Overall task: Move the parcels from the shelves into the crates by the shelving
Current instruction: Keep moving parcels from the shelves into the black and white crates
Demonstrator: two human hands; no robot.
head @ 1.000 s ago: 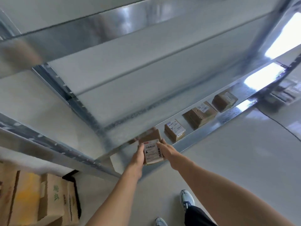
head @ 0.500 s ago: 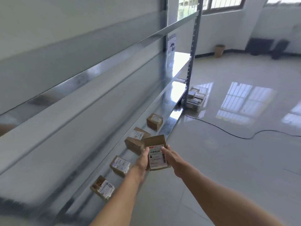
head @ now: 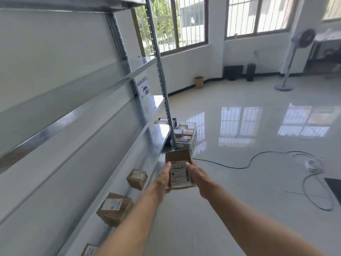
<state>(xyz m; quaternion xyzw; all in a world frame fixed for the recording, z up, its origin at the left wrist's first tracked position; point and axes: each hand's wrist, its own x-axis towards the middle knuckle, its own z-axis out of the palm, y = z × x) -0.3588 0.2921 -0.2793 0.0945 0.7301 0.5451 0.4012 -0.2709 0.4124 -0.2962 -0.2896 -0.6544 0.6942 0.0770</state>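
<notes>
I hold a small brown parcel [head: 178, 168] with a white barcode label in front of me, off the shelf and above the floor. My left hand [head: 163, 177] grips its left side and my right hand [head: 196, 175] grips its right side. Three more brown parcels lie on the low metal shelf [head: 156, 137] to my left: one [head: 137, 178] close to my left wrist, a bigger one [head: 115, 208] nearer me, and one [head: 89, 250] cut off at the bottom edge. Ahead, at the end of the shelving, a white crate [head: 191, 137] holds several parcels.
A black crate [head: 166, 121] stands behind the shelf upright [head: 167, 108]. A black cable [head: 239, 163] runs across the glossy floor to a power strip [head: 311, 164]. A standing fan [head: 295, 58] and a wastebasket [head: 199, 81] are by the far wall.
My view has swung up from the shelf toward the room and the crates. The parcel has come off the shelf in both hands and now moves along the shelving.
</notes>
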